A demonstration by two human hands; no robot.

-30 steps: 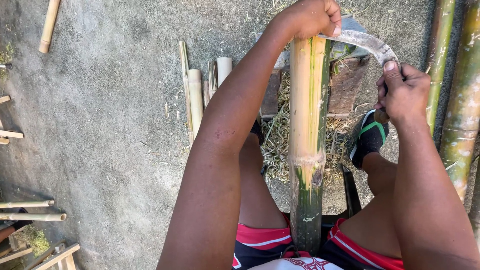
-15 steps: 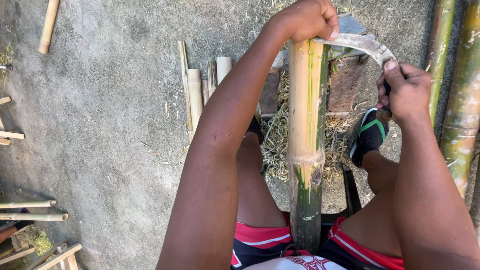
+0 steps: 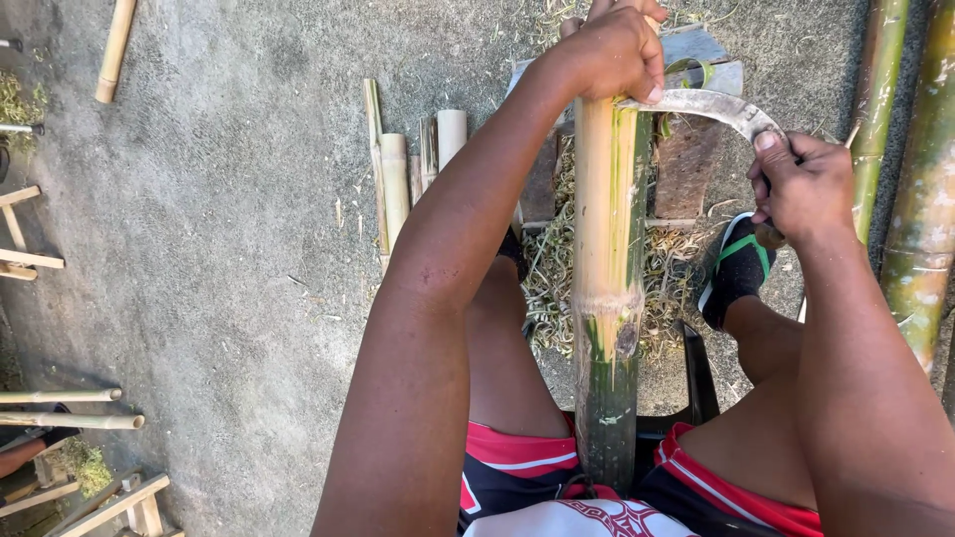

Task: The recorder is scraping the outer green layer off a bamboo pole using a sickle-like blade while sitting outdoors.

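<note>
One bamboo pole [image 3: 605,259] between my knees; one curved blade [image 3: 708,105]; two standing bamboo stalks [image 3: 920,199] at right; one sandal [image 3: 738,268].

Left hand [image 3: 612,50] clasps the upright bamboo pole [image 3: 605,249] — right hand [image 3: 801,189] sets a curved blade [image 3: 711,104] against it.

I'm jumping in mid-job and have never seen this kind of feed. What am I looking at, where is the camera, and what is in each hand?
There is no machine here: a seated person works with bare hands, and the single camera sits on their head, looking down past their arms and knees. The left hand grips the top of a thick bamboo pole standing upright between the legs. The right hand holds the handle of a curved blade, whose edge rests against the pole near the top. Pale shavings lie on the concrete ground, with cut bamboo pieces beyond and more poles at the right.
</note>
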